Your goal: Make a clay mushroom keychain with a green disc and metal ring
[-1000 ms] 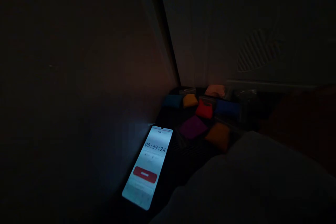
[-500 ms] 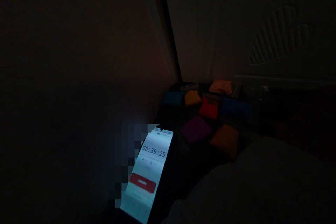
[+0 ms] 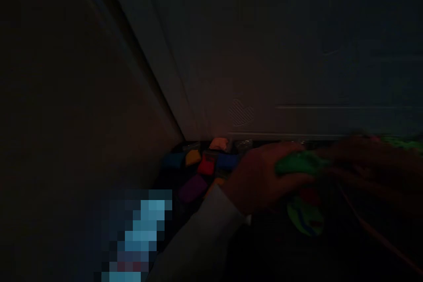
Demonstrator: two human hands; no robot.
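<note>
In the dark head view, my left hand [image 3: 261, 176] in a pale sleeve is closed round a green lump of what looks like modelling clay [image 3: 297, 163]. My right hand [image 3: 366, 167], dim and smeared, meets the lump's right end with its fingers. Below the hands is a roundish light-green piece [image 3: 306, 213] with blue and red parts on it. Left of my left hand lie coloured packs: purple [image 3: 192, 188], red [image 3: 206, 163], blue [image 3: 227, 161], yellow [image 3: 193, 157], teal [image 3: 173, 160] and peach [image 3: 219, 143]. An orange pack [image 3: 216, 185] is partly behind my wrist.
A lit phone [image 3: 142, 229], pixelated, stands or lies at lower left beside a dark wall [image 3: 82, 119]. A pale panel with a ribbed heart [image 3: 241, 113] rises behind the packs. Bright green material [image 3: 401, 142] shows at the far right. A thin reddish strand [image 3: 380, 233] runs lower right.
The view has swung right, so the phone and packs sit further left. Both hands, the green lump and the round piece have come into sight. The phone screen has turned blocky.
</note>
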